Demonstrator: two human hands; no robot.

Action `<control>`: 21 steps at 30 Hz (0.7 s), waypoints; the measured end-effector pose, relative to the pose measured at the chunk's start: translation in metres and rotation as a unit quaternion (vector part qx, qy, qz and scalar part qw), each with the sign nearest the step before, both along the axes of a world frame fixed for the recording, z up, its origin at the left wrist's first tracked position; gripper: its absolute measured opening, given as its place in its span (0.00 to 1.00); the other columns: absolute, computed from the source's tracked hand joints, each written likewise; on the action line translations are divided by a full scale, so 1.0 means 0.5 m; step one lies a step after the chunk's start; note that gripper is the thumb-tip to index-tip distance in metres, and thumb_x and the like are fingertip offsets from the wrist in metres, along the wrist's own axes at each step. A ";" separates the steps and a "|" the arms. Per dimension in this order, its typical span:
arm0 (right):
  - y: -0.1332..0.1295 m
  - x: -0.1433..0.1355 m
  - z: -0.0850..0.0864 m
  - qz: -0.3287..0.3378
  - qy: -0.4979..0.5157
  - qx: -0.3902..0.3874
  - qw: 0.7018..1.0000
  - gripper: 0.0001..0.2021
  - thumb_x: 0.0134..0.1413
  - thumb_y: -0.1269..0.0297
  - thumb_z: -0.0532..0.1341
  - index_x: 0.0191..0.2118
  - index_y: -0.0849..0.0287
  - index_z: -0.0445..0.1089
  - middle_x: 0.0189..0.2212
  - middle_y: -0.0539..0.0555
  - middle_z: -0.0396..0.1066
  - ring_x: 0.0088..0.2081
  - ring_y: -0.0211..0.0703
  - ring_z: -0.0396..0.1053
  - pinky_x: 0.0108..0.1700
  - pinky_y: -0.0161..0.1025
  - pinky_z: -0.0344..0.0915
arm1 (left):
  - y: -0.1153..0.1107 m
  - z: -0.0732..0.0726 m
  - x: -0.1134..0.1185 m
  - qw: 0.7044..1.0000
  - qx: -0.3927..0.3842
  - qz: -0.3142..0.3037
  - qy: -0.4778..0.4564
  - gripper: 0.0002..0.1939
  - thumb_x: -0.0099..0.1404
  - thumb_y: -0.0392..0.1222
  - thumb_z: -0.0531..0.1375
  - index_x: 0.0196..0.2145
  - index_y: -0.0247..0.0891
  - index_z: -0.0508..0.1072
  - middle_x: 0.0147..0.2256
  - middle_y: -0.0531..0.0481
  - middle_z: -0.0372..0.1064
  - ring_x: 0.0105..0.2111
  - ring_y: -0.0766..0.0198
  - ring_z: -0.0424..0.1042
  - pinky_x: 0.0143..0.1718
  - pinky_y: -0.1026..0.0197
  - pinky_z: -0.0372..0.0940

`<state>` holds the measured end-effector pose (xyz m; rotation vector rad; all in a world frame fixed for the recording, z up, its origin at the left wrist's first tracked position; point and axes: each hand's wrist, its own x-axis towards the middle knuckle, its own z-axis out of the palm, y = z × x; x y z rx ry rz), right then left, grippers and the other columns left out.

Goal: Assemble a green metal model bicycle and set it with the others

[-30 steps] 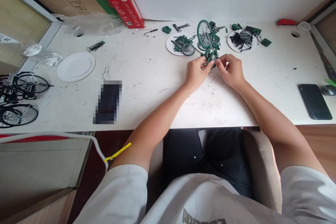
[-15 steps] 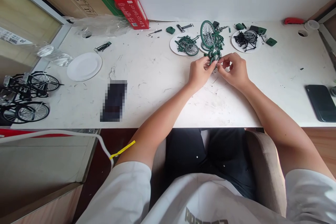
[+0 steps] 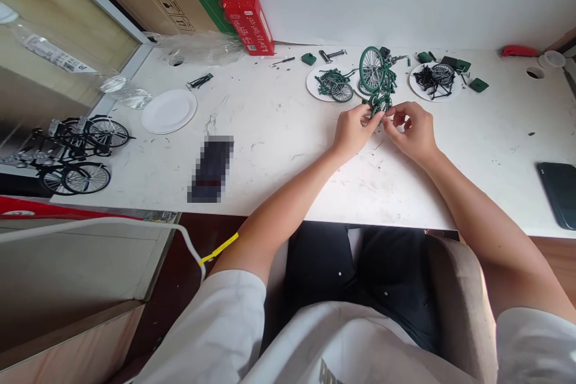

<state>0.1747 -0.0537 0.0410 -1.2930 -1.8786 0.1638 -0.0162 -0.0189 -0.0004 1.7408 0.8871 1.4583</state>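
Observation:
A green model bicycle [image 3: 371,70] stands at the back of the white table, its large wheel raised and its lower end between my hands. My left hand [image 3: 355,129] is closed on that lower end, thumb and fingers pinched together. Close beside it, my right hand [image 3: 411,129] has its thumb and index finger pinched at the same spot; whatever lies between those fingertips is too small to make out. White plates with green parts [image 3: 333,85] and black parts [image 3: 435,79] lie on either side of the bicycle.
Black model bicycles [image 3: 85,156] stand at the left. Also on the table are white plates [image 3: 168,111], a blurred dark rectangle [image 3: 211,169], a screwdriver [image 3: 283,61] and a phone [image 3: 558,192]. A red box [image 3: 256,27] and a red tool [image 3: 519,51] sit at the back.
The whole view has shifted and tilted slightly, so the table items appear further right. Both hands keep nearly the same pinched pose at the bicycle's lower end.

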 end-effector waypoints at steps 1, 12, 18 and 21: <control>-0.001 -0.001 0.001 -0.001 0.004 0.005 1.000 0.14 0.68 0.46 0.70 0.43 0.50 0.77 0.30 0.52 0.75 0.34 0.48 0.73 0.42 0.49 0.73 | 0.001 -0.001 0.001 1.000 0.003 0.000 -0.002 0.17 0.79 0.54 0.67 0.37 0.41 0.76 0.36 0.47 0.85 0.35 0.62 0.84 0.37 0.61 0.73; 0.000 -0.001 0.001 0.000 0.005 0.031 1.000 0.13 0.69 0.45 0.70 0.43 0.49 0.79 0.30 0.54 0.76 0.34 0.51 0.73 0.38 0.50 0.72 | 0.008 -0.006 0.004 1.000 0.018 0.010 0.005 0.15 0.79 0.53 0.68 0.38 0.41 0.78 0.37 0.47 0.86 0.34 0.62 0.84 0.37 0.61 0.75; 0.002 0.001 -0.001 -0.011 0.006 0.016 1.000 0.13 0.67 0.46 0.70 0.42 0.49 0.80 0.29 0.54 0.76 0.33 0.50 0.73 0.39 0.50 0.73 | 0.015 -0.011 0.003 1.000 0.018 0.013 0.011 0.16 0.79 0.54 0.68 0.37 0.40 0.79 0.36 0.47 0.85 0.33 0.64 0.83 0.36 0.63 0.74; 0.001 0.000 0.001 -0.010 0.019 -0.002 1.000 0.13 0.67 0.47 0.71 0.41 0.50 0.80 0.28 0.53 0.75 0.30 0.47 0.72 0.39 0.49 0.73 | 0.016 -0.010 0.000 1.000 0.014 0.016 0.013 0.18 0.78 0.57 0.68 0.36 0.40 0.79 0.35 0.47 0.84 0.31 0.64 0.82 0.35 0.62 0.75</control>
